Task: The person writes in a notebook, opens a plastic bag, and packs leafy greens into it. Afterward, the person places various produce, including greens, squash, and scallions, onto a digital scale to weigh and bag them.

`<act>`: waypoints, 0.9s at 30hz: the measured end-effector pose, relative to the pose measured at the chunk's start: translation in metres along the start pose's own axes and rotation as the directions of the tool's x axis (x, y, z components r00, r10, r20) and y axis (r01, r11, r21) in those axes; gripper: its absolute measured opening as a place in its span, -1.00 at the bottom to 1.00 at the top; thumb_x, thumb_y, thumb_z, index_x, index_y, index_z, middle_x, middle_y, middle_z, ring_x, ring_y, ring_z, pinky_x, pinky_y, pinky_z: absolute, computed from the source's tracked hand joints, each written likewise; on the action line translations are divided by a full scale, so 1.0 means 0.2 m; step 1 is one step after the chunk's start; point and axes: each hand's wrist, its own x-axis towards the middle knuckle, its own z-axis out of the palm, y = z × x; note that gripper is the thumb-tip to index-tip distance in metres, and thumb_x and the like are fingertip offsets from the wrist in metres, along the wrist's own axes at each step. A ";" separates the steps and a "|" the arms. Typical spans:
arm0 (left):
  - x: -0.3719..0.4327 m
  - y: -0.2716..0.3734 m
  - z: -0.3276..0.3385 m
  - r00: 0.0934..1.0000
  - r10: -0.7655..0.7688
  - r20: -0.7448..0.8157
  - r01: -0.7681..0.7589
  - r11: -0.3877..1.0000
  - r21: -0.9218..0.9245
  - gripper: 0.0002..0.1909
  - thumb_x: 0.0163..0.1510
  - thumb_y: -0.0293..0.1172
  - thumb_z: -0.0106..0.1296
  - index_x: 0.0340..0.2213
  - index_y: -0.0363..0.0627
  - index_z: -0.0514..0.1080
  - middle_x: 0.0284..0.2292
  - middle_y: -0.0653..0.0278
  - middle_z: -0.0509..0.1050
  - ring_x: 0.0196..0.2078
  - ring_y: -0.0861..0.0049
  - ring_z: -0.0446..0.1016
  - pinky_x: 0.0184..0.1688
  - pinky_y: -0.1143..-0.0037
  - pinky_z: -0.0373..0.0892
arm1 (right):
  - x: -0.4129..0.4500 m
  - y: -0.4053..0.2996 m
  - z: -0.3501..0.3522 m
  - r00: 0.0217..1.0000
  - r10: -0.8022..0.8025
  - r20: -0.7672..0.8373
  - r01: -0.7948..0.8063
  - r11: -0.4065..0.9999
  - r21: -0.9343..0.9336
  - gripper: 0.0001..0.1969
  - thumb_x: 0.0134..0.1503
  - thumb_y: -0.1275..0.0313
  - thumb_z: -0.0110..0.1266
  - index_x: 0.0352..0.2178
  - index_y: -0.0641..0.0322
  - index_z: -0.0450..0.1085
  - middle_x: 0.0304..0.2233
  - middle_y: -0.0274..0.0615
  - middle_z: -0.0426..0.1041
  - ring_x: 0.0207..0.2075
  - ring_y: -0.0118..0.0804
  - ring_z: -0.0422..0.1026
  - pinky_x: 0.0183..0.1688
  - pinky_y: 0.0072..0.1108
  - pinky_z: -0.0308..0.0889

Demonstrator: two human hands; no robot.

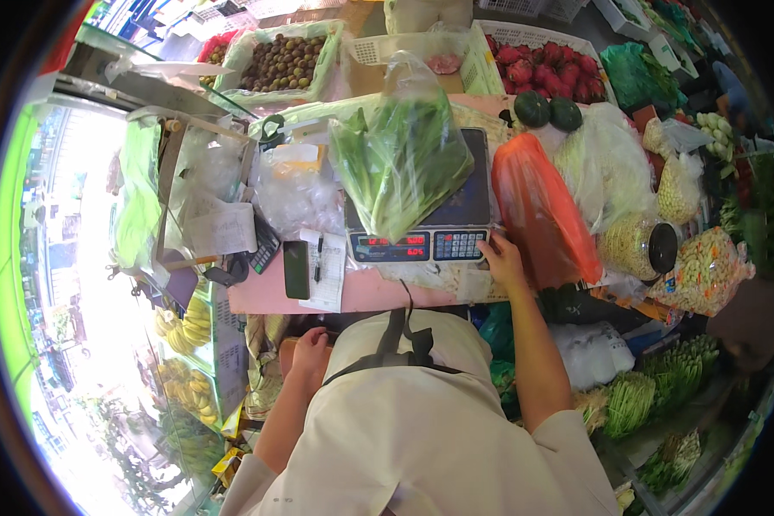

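Observation:
A clear plastic bag of leafy green vegetables (pixel 403 155) lies on the dark platform of a digital price scale (pixel 476 193). The scale's red display is lit. My right hand (pixel 504 258) is at the right end of its keypad, with fingertips at the edge keys and nothing held. My left hand (pixel 311 348) hangs beside my waist, below the table edge, its fingers curled; whether it holds anything cannot be seen. Left of the scale lie a smartphone (pixel 296 269) and a sheet of paper (pixel 327 293) with a pen (pixel 318 258) on it.
A red plastic bag (pixel 535 206) stands right of the scale, near a lidded jar (pixel 625 248) and a bag of peanuts (pixel 703 271). Behind are two dark green squashes (pixel 533 109) and crates of dragon fruit (pixel 548 68) and round brown fruit (pixel 284 61). A calculator (pixel 266 244) lies left.

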 end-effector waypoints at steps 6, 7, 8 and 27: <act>0.18 0.35 -0.08 0.984 0.110 -0.137 -0.137 0.969 -0.208 -0.66 0.23 -0.33 0.04 -0.04 -0.28 0.46 -0.34 0.36 0.54 -0.39 0.71 0.44 -0.34 0.61 0.38 | 0.00 -0.01 0.07 0.999 0.004 -0.033 0.000 0.993 0.117 -0.50 0.22 0.34 0.14 0.10 0.47 0.30 -0.07 -0.11 0.51 -0.13 -0.45 0.47 -0.05 -0.62 0.35; 0.24 0.48 -0.09 0.976 0.172 -0.135 -0.196 0.961 -0.194 -0.67 0.22 -0.34 0.05 -0.05 -0.29 0.46 -0.33 0.34 0.54 -0.36 0.70 0.44 -0.30 0.62 0.37 | -0.01 -0.04 0.07 1.000 -0.003 -0.024 0.005 0.994 0.111 -0.50 0.22 0.34 0.14 0.10 0.47 0.30 -0.07 -0.11 0.51 -0.13 -0.45 0.47 -0.05 -0.62 0.35; 0.29 0.68 -0.10 0.964 0.234 -0.126 -0.254 0.950 -0.183 -0.68 0.22 -0.35 0.06 -0.06 -0.30 0.46 -0.32 0.31 0.55 -0.32 0.68 0.44 -0.27 0.63 0.36 | -0.03 -0.11 0.06 0.990 -0.050 -0.134 0.067 0.990 0.124 -0.48 0.24 0.34 0.12 0.14 0.47 0.26 -0.03 -0.10 0.48 -0.09 -0.41 0.45 -0.02 -0.60 0.34; 0.51 1.71 0.39 0.608 0.782 0.136 -0.793 0.608 0.046 -0.22 -0.02 -0.42 0.25 0.20 -0.28 0.18 -0.35 0.21 0.50 -0.25 0.53 0.50 -0.14 0.52 0.41 | 0.31 -1.27 0.58 0.990 -0.106 0.098 0.139 0.877 -0.459 0.37 -0.20 -0.06 0.45 0.31 0.51 -0.34 0.29 0.49 -0.12 0.34 0.25 -0.03 0.32 -0.29 0.00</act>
